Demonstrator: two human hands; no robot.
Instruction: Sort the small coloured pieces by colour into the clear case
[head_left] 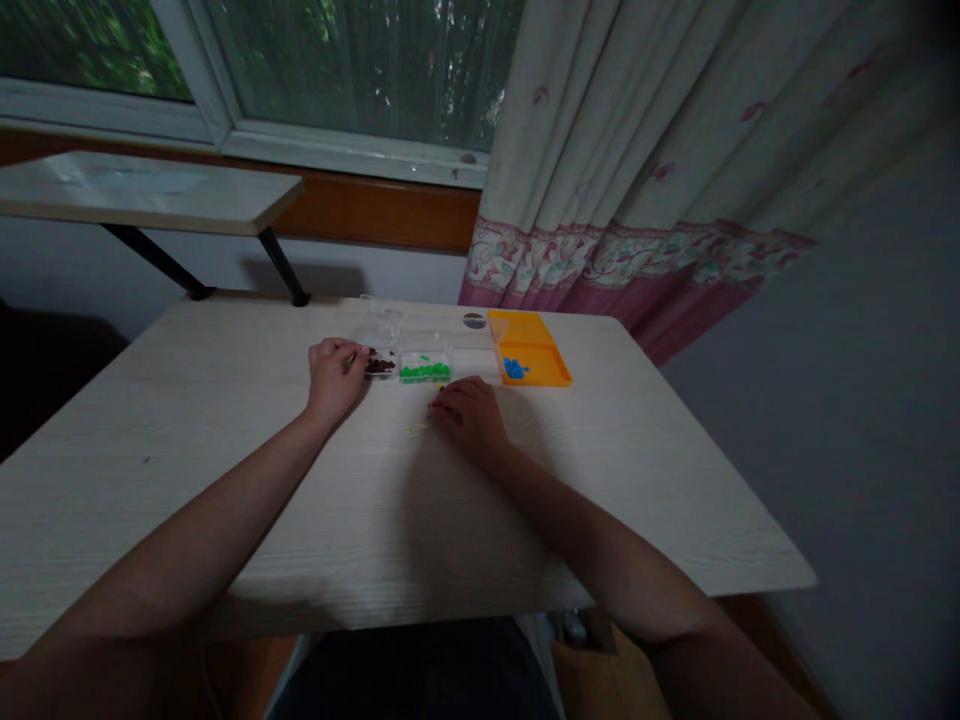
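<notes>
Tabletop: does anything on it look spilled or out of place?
Yes, slightly: a few tiny yellow bits lie loose on the tabletop beside the right hand, while green pieces sit in a clear box and blue pieces in an orange box.

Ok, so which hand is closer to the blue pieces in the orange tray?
Right. The right hand is slightly left of the blue pieces and closer to the person; the left hand is much farther left, by the dark red pieces.

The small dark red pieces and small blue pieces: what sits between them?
Small bright green pieces in a clear plastic compartment, then another such compartment, in the head view.
</notes>
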